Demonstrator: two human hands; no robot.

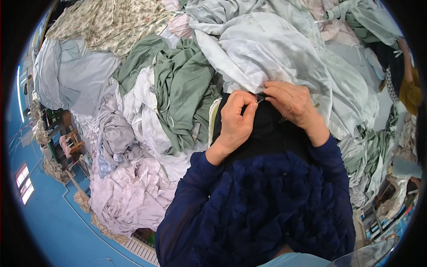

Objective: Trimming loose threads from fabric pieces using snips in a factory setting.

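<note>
Both my hands meet at the near edge of a pale white-green fabric (267, 49), just above my black-covered lap (267, 129). My left hand (236, 119) is closed in a pinch, thumb against curled finger, at that edge. Close beside it, my right hand (291, 101) is also closed, with its fingertips around a small, thin, dark object (261, 96) pointing toward the left fingertips. The object's kind is too small to make out, and so is whatever lies within the left pinch. The fabric spreads away from my hands in loose folds.
Green fabric (184, 89) lies bunched to the left, with grey-blue cloth (80, 75) and a pale pink heap (133, 191) farther out. A floral cloth (111, 22) is at the far left. At the right edge, another person's mustard sleeve (410, 91) shows. Blue floor (49, 213) borders the left.
</note>
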